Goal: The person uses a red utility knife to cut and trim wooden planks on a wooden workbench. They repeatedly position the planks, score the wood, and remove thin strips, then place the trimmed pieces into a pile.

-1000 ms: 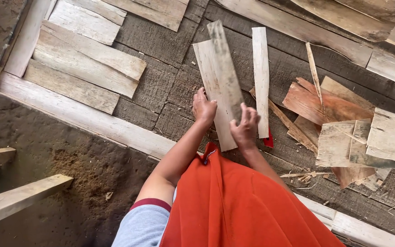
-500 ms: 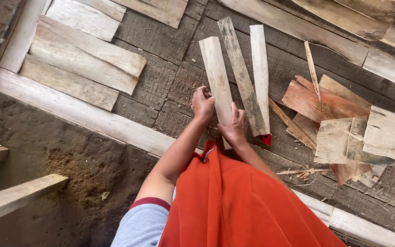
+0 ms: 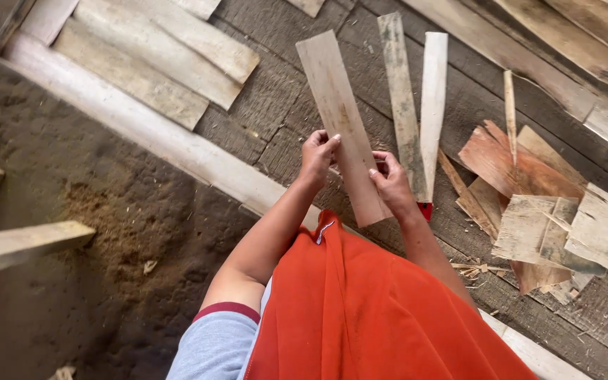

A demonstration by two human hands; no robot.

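Two hands hold one pale wooden slat (image 3: 339,119) at the centre of the frame. I see my left hand (image 3: 317,156) closed on its left edge, fingers curled over the face, and my right hand (image 3: 391,183) gripping the right edge lower down. The slat runs from the middle up toward the top centre, tilted slightly left, raised above the dark plank floor (image 3: 276,91). Just right of it lie a grey weathered strip (image 3: 402,98) and a whitish strip (image 3: 432,105), side by side. Reddish and pale wood offcuts (image 3: 536,211) are heaped at the right. Stacked boards (image 3: 156,63) fill the upper left, and an orange cloth (image 3: 374,309) covers the lower centre.
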